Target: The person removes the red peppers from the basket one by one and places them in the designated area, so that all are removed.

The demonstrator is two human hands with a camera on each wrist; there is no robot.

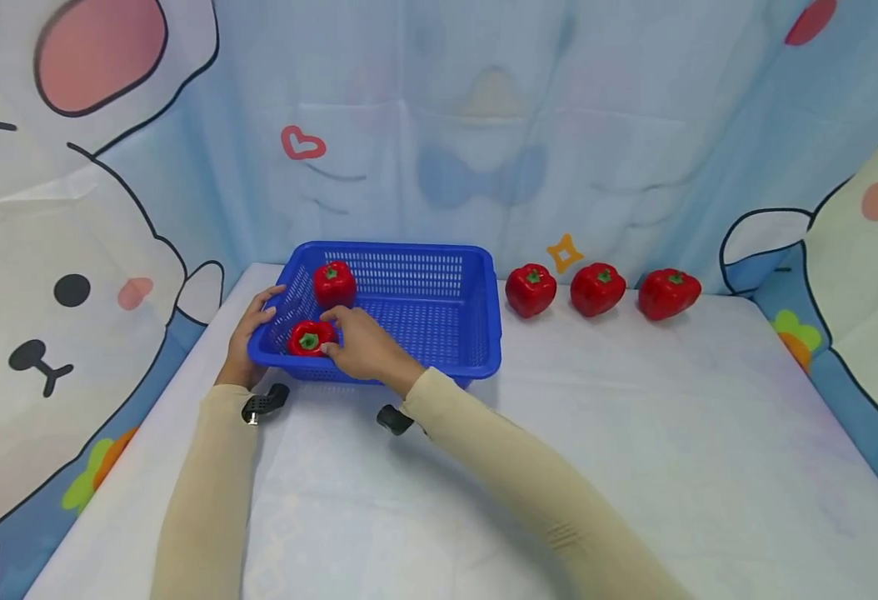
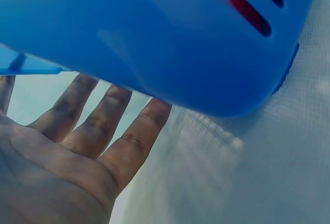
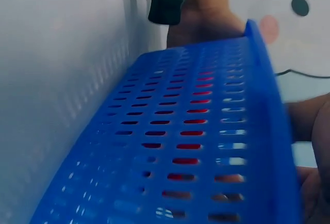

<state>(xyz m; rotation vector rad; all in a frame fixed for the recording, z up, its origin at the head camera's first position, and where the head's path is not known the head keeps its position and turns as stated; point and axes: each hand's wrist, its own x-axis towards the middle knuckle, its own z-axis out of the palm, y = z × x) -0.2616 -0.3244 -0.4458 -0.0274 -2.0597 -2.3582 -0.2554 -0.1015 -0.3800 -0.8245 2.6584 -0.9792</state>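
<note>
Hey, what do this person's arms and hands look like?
The left sleeve and right sleeve are long and plain beige, the right one creased partway up. A small black device shows at the left wrist, another at the right wrist. The left hand and right hand are gloveless.

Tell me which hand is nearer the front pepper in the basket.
Right: the right hand touches the front pepper; the left hand, farther left, touches the basket.
</note>
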